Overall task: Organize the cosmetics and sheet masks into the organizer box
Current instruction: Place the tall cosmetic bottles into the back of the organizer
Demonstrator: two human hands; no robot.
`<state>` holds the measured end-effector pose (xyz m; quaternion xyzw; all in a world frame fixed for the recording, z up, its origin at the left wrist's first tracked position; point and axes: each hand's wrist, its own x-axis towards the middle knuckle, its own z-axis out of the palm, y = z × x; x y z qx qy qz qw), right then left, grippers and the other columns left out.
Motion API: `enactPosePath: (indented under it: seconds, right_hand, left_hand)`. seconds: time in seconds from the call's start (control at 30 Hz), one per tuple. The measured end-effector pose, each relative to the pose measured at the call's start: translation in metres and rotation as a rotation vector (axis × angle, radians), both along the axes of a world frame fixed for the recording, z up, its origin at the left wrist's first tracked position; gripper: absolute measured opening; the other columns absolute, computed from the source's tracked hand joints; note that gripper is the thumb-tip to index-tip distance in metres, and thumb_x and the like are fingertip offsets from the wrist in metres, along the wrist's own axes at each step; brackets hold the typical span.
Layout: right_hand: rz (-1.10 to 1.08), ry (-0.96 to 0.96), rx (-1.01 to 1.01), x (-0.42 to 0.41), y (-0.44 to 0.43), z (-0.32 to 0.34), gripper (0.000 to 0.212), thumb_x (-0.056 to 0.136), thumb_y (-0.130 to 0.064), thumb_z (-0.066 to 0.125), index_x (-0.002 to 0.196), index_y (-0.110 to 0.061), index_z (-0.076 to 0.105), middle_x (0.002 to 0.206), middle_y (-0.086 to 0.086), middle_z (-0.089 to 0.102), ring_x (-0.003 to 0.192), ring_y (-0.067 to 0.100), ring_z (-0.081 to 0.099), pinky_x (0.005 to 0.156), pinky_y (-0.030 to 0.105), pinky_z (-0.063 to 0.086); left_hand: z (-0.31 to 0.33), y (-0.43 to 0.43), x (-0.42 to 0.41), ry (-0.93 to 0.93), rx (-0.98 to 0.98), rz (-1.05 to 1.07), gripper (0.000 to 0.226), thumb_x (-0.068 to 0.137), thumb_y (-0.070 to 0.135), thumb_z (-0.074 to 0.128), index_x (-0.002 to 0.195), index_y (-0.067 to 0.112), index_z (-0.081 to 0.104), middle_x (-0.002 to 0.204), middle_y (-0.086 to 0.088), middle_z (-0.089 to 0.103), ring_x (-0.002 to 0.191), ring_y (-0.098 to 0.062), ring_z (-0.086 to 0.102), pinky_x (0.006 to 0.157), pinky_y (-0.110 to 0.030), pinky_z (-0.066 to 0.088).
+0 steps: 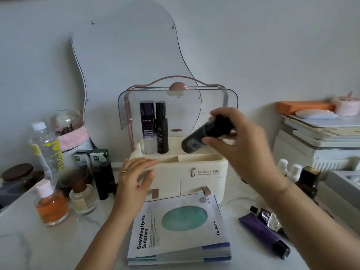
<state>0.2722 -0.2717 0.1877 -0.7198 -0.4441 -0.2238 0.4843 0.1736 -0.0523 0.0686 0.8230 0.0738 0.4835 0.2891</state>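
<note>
Two bottles already stand upright at the back-left of the organizer box [214, 179], a purple-capped bottle [147, 125] and a black bottle [162, 127] side by side under the raised clear lid [183, 112]. Our right hand [243, 149] grips a third, the dark bottle [200, 137], fingers and thumb curled round its upper part. It hangs tilted over the back compartment, base down and to the left. We want it swung upright first, then lowered just beside the black bottle without toppling that pair. Our left hand [136, 172] lies straight-fingered against the box's front-left corner, holding nothing, steadying it, we judge. The sheet masks [179, 228] sit stacked on the table right before the drawers, likely blocking them. Tubes [263, 227] lie to the right, an orange bottle [51, 205] and others crowd the left
</note>
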Motion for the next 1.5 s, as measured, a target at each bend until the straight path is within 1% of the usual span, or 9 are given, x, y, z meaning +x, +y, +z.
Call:
enactPosePath:
  seconds: [0.1,0.23,0.4,0.7,0.93,1.13,1.27,1.4,1.5]
  right_hand:
    - [-0.058,-0.049,-0.113,0.028,0.054,-0.003,0.047,0.077,-0.023,0.073,0.119,-0.025,0.05,0.107,-0.003,0.064,0.092,0.018,0.062,0.079,0.032,0.055]
    - [-0.092,0.023,-0.244,0.069,0.108,-0.008,0.052,0.079,-0.026,0.071,0.122,-0.02,0.042,0.114,0.006,0.063,0.096,0.026,0.061,0.076,0.032,0.049]
    - [-0.077,0.186,-0.204,0.096,0.142,-0.008,0.06,0.077,-0.028,0.072,0.126,-0.017,0.039,0.11,0.008,0.061,0.093,0.027,0.06,0.079,0.04,0.052]
    - [-0.02,0.508,-0.326,0.112,0.157,-0.035,0.037,0.073,-0.024,0.077,0.098,-0.007,0.055,0.1,0.012,0.065,0.09,0.031,0.066,0.078,0.045,0.057]
    - [-0.1,0.44,-0.428,0.105,0.146,-0.035,0.056,0.075,-0.032,0.075,0.118,-0.006,0.052,0.115,0.011,0.062,0.102,0.026,0.059,0.084,0.032,0.047]
    - [-0.074,0.356,-0.108,0.051,0.067,-0.042,0.055,0.079,-0.027,0.072,0.127,-0.015,0.05,0.117,-0.002,0.06,0.1,0.006,0.054,0.085,0.018,0.044]
    - [-0.213,0.249,0.177,0.019,-0.021,-0.066,0.037,0.078,-0.024,0.072,0.112,-0.02,0.06,0.105,-0.01,0.064,0.096,0.0,0.06,0.086,0.016,0.048]
    - [-0.477,0.257,0.273,0.02,-0.099,-0.094,0.031,0.076,-0.023,0.072,0.104,-0.022,0.06,0.098,-0.006,0.064,0.091,0.012,0.062,0.083,0.028,0.051]
    - [-0.569,0.357,0.234,0.035,-0.131,-0.111,0.034,0.075,-0.017,0.075,0.106,-0.015,0.061,0.1,0.001,0.064,0.09,0.019,0.061,0.085,0.037,0.052]
  left_hand:
    - [0.001,-0.001,0.0,-0.001,0.005,0.001,0.029,0.084,0.005,0.065,0.109,0.018,0.069,0.108,0.014,0.064,0.112,-0.004,0.05,0.109,-0.04,0.033]
    - [0.001,-0.001,-0.001,0.025,0.01,0.012,0.031,0.085,0.005,0.064,0.112,0.019,0.068,0.111,0.011,0.065,0.113,-0.009,0.052,0.107,-0.015,0.024]
    - [0.0,0.0,0.0,0.013,0.004,0.018,0.027,0.086,0.006,0.064,0.11,0.017,0.07,0.11,0.014,0.064,0.115,-0.008,0.051,0.108,-0.051,0.031]
    - [-0.002,0.001,0.001,-0.026,0.017,0.009,0.026,0.086,0.006,0.064,0.109,0.017,0.07,0.109,0.015,0.064,0.112,-0.001,0.05,0.107,-0.051,0.032]
    - [0.002,-0.004,-0.001,0.006,0.008,0.003,0.028,0.084,0.003,0.065,0.109,0.015,0.07,0.109,0.013,0.064,0.113,-0.008,0.052,0.107,-0.052,0.032]
    - [-0.001,-0.001,0.002,0.017,0.061,0.015,0.028,0.084,0.004,0.064,0.11,0.013,0.069,0.11,0.007,0.065,0.11,-0.012,0.053,0.111,-0.048,0.03]
    - [-0.002,0.0,0.002,0.015,0.107,0.021,0.029,0.083,0.001,0.064,0.11,0.01,0.067,0.11,0.005,0.063,0.108,-0.01,0.051,0.109,-0.016,0.022]
    - [-0.004,0.003,0.003,0.018,0.131,0.038,0.028,0.084,0.0,0.064,0.11,0.009,0.067,0.11,0.002,0.063,0.109,-0.012,0.05,0.104,-0.008,0.021]
    - [-0.005,0.004,0.004,0.008,0.149,0.043,0.026,0.084,0.002,0.063,0.109,0.008,0.068,0.108,0.002,0.062,0.107,0.004,0.046,0.103,-0.009,0.024]
